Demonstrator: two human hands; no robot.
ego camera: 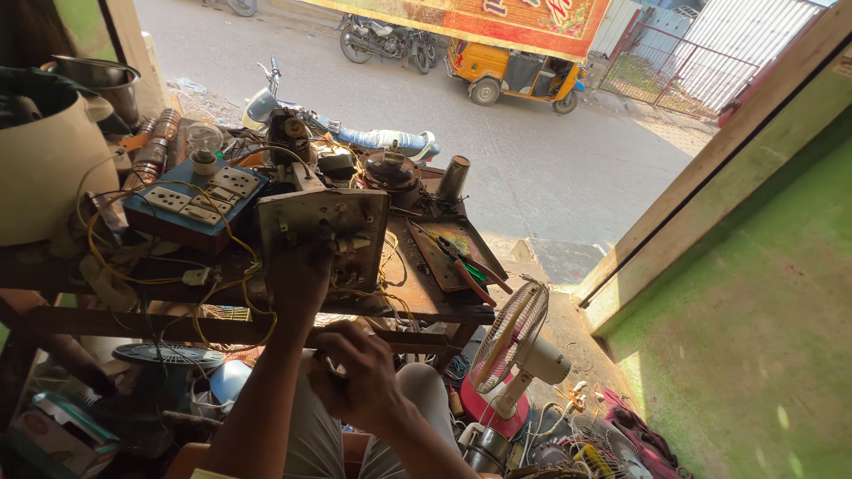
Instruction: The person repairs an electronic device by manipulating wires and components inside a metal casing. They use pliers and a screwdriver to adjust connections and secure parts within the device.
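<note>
The left hand (297, 275) is raised against the lower edge of a flat, dull grey metal panel (324, 226), roughly square, scuffed and stained, with small fittings and thin yellow wires (373, 293) hanging off its face. The fingers are curled up onto the panel and grip its bottom edge, so the panel stands just above and in front of them, leaning on the edge of a worn wooden workbench (426, 297). The right hand (359, 372) is lower and nearer the body, below the bench edge, fingers folded into a loose fist; whether it pinches anything I cannot tell, since the palm side is hidden. Left of the left fingers sits a blue box (191, 208) topped with 3 pale switch plates, wrapped in loops of yellow wire. Right of those fingers, well apart, a pair of pliers (470, 270) with red and green handles lies on a dark rectangular tray. Beyond the panel, a round dark motor housing (390, 168) and a small metal cylinder (454, 177) stand on the bench. Below and right of the right hand, a small table fan (510, 341) with a white wire guard and white body leans on the floor among clutter. A rounded cream pot (44, 168) sits far left.
</note>
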